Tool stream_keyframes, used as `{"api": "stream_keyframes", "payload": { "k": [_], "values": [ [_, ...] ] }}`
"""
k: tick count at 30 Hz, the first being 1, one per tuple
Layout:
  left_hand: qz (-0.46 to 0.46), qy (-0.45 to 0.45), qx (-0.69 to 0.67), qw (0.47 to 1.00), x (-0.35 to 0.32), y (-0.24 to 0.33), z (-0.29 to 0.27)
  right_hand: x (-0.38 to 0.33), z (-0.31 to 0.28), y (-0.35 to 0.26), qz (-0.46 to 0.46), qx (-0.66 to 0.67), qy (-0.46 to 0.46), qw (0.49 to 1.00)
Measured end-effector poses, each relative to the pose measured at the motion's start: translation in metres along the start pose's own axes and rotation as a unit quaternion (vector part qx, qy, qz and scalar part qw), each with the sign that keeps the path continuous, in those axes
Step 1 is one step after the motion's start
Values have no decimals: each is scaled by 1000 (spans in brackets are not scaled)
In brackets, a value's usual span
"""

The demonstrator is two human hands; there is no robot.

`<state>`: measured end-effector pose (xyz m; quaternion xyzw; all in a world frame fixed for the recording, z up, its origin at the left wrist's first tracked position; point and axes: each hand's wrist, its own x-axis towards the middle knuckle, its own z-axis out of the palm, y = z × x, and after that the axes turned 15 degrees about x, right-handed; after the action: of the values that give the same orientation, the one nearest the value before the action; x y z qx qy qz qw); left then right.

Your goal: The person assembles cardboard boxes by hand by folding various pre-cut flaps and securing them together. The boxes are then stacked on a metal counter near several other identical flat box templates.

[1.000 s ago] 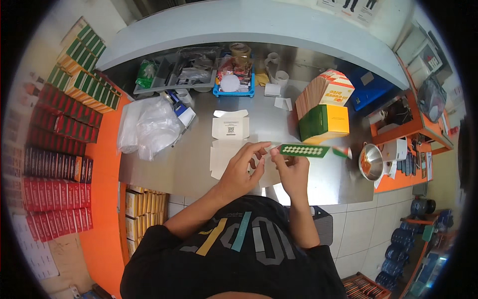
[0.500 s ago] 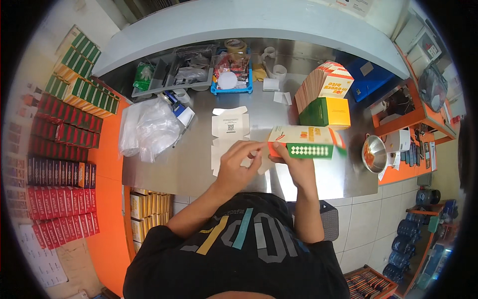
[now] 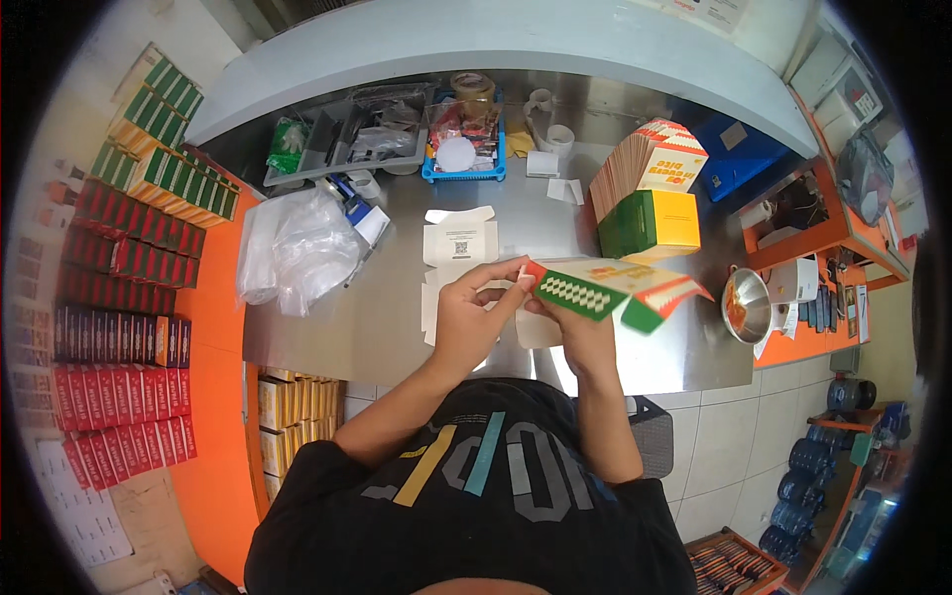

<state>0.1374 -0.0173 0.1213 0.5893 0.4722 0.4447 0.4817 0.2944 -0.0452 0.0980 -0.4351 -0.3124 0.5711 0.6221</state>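
Between my hands, above the steel table [image 3: 387, 342], is a partly folded cardboard food box [image 3: 575, 295], green with a white pattern on its side and cream and orange on top. My left hand [image 3: 471, 312] pinches the red corner flap at its left end. Underneath and behind, my right hand [image 3: 585, 337] grips the same box, some of its fingers hidden by the card. The box's right end hangs loose, its green flap blurred. Below and beyond my left hand, an unfolded white box blank [image 3: 462, 243] with a printed square code lies on the table.
Toward the right stand a stack of flat box blanks [image 3: 635, 164] and a yellow-green carton [image 3: 674, 220]. A metal bowl [image 3: 754, 307] sits at the table's right edge. Clear plastic bags [image 3: 297, 258] lie left; a blue basket [image 3: 466, 177] and grey trays [image 3: 347, 164] stand behind.
The box in my hands has tilted, its right end swinging down and its side panel slanting. My left fingers have closed onto its red corner flap.
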Motion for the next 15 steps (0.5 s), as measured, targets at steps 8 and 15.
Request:
{"api": "stream_keyframes", "payload": {
  "k": [8, 15],
  "values": [
    [-8, -38, -16, 999, 2, -11, -6, -2, 2, 11, 42, 173, -3, 984],
    [-33, -18, -38, 999, 0, -9, -4, -15, -17, 32, -179, -238, -13, 955]
  ]
}}
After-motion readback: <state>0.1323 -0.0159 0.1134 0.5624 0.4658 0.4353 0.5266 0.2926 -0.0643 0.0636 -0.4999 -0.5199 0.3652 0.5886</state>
